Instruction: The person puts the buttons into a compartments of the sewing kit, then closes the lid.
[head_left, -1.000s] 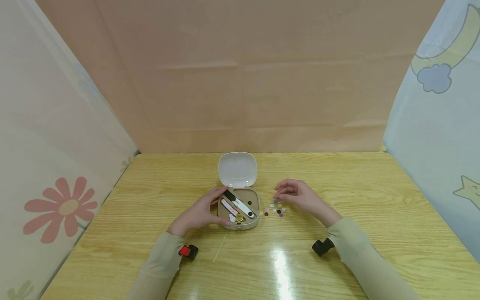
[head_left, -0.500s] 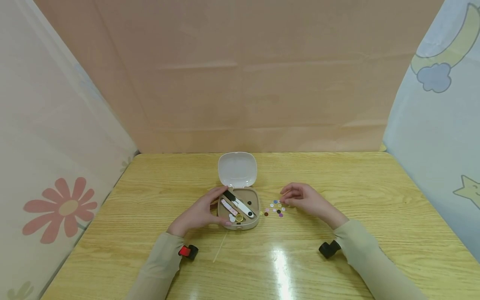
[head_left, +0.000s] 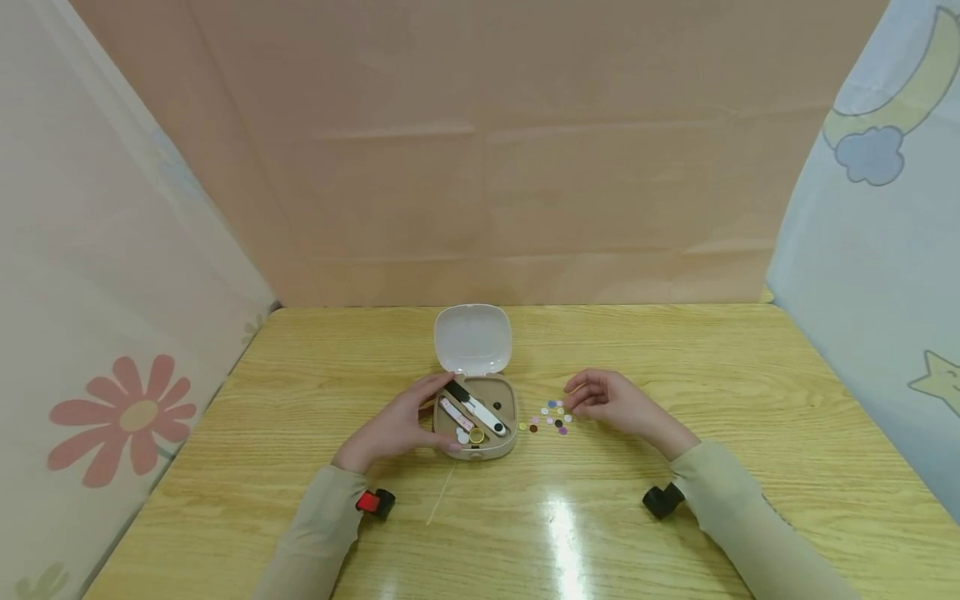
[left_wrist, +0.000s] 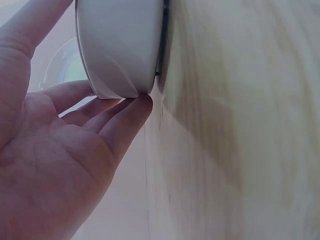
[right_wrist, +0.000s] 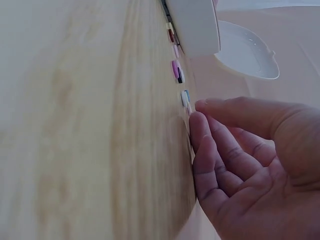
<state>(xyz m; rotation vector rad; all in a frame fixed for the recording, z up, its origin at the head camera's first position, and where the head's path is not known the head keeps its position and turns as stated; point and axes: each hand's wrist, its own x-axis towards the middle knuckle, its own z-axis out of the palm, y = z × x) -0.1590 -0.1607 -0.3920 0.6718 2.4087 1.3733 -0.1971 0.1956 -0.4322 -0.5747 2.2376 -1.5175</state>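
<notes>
My left hand (head_left: pixel 393 429) grips the near-left side of a small beige sewing box (head_left: pixel 491 452), thumb at the front and fingers along the left wall. Its white lid (head_left: pixel 472 337) stands open at the back. Inside lie a white-and-black slim tool (head_left: pixel 486 415), a pink-and-white strip (head_left: pixel 457 414), a gold ring (head_left: pixel 477 435), several white discs (head_left: pixel 462 437) and a black button (head_left: pixel 497 406). My right hand (head_left: pixel 618 404) hovers low at the right edge of several loose coloured buttons (head_left: pixel 563 431), its fingers loosely bent. In the right wrist view its fingertips (right_wrist: pixel 199 120) are right by the nearest buttons (right_wrist: pixel 184 98), with nothing visible between them.
A thin pale stick-like strip (head_left: pixel 440 496) lies on the wooden table (head_left: pixel 322 350) in front of the box. A pinkish-brown sheet (head_left: pixel 480 167) hangs behind the table, with patterned sheets at both sides.
My right hand has drawn back to the right and slightly nearer, uncovering more of the buttons. The left hand keeps its grip on the box, which stays almost in place.
</notes>
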